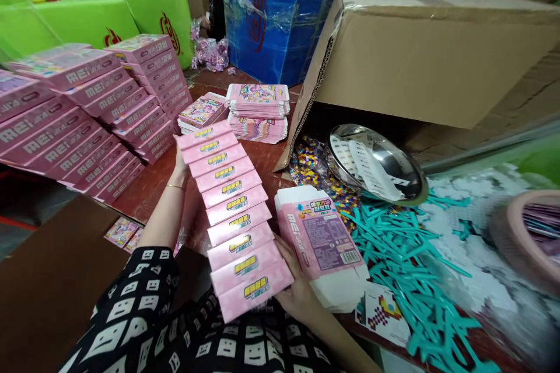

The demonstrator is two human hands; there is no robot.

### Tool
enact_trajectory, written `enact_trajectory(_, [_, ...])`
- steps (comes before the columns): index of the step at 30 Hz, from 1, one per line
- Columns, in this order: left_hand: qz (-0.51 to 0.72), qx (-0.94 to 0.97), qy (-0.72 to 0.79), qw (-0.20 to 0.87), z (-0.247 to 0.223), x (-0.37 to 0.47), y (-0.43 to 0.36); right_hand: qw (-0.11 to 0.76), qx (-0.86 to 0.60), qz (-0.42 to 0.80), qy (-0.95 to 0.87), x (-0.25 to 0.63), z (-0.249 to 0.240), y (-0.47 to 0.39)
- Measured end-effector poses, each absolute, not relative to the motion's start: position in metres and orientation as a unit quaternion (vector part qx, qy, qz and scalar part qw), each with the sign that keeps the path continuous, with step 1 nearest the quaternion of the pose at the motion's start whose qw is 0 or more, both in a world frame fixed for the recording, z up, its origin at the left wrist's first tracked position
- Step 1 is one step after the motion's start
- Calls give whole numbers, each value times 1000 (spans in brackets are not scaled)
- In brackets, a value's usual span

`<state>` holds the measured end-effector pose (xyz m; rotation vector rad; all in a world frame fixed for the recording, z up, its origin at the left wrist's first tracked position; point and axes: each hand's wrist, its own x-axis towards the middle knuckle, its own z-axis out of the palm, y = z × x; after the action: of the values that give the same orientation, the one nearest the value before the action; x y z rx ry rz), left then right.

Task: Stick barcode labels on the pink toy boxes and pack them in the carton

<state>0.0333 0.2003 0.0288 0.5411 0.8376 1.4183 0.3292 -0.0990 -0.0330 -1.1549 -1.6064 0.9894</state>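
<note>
Currently | right hand [297, 291]: fingers clamped on fanned pink boxes [236, 215] | left hand [179, 164]: far end (fingers hidden, can't tell) | pink flap-ended carton [321, 239] beside right

Between my fingers [289, 257] I hold a row of slim pink boxes [236, 220], pressed side by side, yellow labels facing up, edges unevenly staggered, slanting from my torso out over the counter [259, 158].

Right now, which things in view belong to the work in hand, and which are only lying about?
In the work:
pink packs, held by left hand and right hand
printed carton, beside the right hand, probably
stacked boxes, perhaps

Seemingly just lying about:
teal sticks
steel bowl
blue box
green boxes
</note>
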Motion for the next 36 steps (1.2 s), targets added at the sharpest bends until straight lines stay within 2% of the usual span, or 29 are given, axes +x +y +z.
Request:
enact_trajectory(4, [543,254,387,701,1,49,207,408,-526,411,-623,335,-37,-97])
enact_trajectory(8, [514,251,401,715,-18,56,202,398,-511,397,-650,342,-36,-98])
enact_trajectory(13, [495,211,376,754,-21,60,183,386,-501,410,-658,350,-6,-101])
enact_trajectory(21, [527,157,384,741,-29,63,164,368,-517,325,-701,336,42,-102])
enact_trajectory(25, [542,156,395,725,-29,66,166,315,-530,309,-724,332,49,-86])
enact_trajectory(29, [520,173,388,742,-26,66,163,273,-565,306,-716,320,56,-32])
enact_trajectory(36, [508,187,375,752,-26,65,172,285,-525,301,-743,272,56,143])
